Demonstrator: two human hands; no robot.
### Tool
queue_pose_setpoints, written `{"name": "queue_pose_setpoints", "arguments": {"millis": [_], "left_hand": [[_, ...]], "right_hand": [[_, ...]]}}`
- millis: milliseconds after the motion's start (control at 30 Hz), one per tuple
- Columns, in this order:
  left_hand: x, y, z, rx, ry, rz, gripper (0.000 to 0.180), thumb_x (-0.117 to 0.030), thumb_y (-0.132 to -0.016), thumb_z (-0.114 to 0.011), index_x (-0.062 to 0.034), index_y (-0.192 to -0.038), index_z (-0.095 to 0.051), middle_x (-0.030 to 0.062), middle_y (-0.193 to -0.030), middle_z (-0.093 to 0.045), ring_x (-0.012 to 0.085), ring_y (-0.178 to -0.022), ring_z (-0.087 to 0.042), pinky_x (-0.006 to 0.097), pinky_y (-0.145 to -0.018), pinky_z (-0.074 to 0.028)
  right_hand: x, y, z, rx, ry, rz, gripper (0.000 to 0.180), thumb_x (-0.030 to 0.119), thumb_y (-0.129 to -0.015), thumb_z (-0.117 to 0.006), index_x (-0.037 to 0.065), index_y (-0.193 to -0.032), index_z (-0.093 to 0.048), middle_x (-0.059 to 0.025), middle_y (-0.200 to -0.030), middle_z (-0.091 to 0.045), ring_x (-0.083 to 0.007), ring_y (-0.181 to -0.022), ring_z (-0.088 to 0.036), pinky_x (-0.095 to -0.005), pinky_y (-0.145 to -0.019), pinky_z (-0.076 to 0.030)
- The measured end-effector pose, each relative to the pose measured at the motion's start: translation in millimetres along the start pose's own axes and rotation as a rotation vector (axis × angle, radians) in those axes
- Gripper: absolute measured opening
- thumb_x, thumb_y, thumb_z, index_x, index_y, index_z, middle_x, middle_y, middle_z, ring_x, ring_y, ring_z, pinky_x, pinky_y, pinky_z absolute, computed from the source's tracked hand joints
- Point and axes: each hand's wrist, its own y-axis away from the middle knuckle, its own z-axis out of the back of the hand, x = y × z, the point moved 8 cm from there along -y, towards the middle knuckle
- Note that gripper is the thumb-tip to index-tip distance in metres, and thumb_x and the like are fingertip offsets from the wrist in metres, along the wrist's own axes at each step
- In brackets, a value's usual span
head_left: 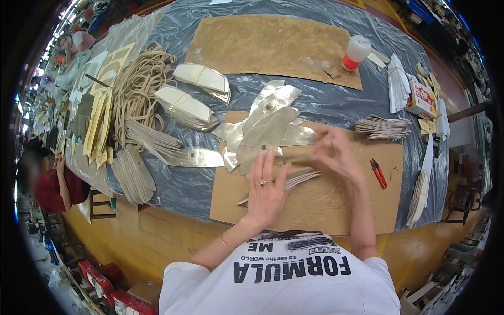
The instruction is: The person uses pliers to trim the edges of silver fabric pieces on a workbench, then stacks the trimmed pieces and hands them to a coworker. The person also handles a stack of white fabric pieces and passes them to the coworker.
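My left hand (266,189) lies flat, fingers spread, on a thin stack of pale shaped pieces (300,178) on a brown cardboard sheet (325,205). My right hand (336,153) hovers just to the right, blurred, fingers curled; what it holds I cannot make out. Beyond both hands lies a loose heap of shiny gold-silver cut pieces (270,126) with small round eyelets.
Red snips (378,173) lie right of my right hand. Bundled pale pieces (202,79), a coil of beige cord (137,84), a larger brown board (273,44), a red-capped white bottle (356,52) and paper stacks (383,127) sit on the plastic-covered table. Another person (50,184) sits far left.
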Motion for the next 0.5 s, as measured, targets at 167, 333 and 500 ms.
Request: {"name": "queue_pose_setpoints", "arguments": {"millis": [167,333,500], "left_hand": [[3,12,-26,0.290,0.248,0.047,0.056,-0.023,-0.080,-0.078,-0.0085,-0.129,-0.056,0.0131,-0.104,-0.066,0.0294,-0.098,-0.064,0.040,-0.091,-0.046],[-5,31,-37,0.550,0.223,0.043,0.057,-0.027,-0.081,-0.077,-0.0064,-0.128,-0.053,0.0121,-0.103,-0.065,0.0300,-0.096,-0.063,0.040,-0.090,-0.046],[-1,18,-21,0.441,0.198,0.127,0.057,-0.019,-0.075,-0.078,-0.0059,-0.125,-0.054,0.0150,-0.125,-0.059,0.0324,-0.114,-0.057,0.044,-0.097,-0.044]], "right_hand": [[1,1,-20,0.359,-0.422,-0.119,0.024,0.023,-0.082,-0.079,0.010,-0.102,-0.073,-0.0049,-0.122,-0.065,-0.0228,-0.110,-0.058,-0.0385,-0.100,-0.042],[20,-59,-31,-0.100,0.292,0.195,0.046,0.033,-0.083,-0.076,0.010,-0.121,-0.065,-0.0067,-0.123,-0.061,-0.0282,-0.115,-0.055,-0.0404,-0.098,-0.043],[17,-66,-45,-0.056,0.368,0.206,0.036,0.029,-0.080,-0.079,0.010,-0.109,-0.069,-0.0073,-0.121,-0.061,-0.0299,-0.116,-0.054,-0.0414,-0.098,-0.042]]}}
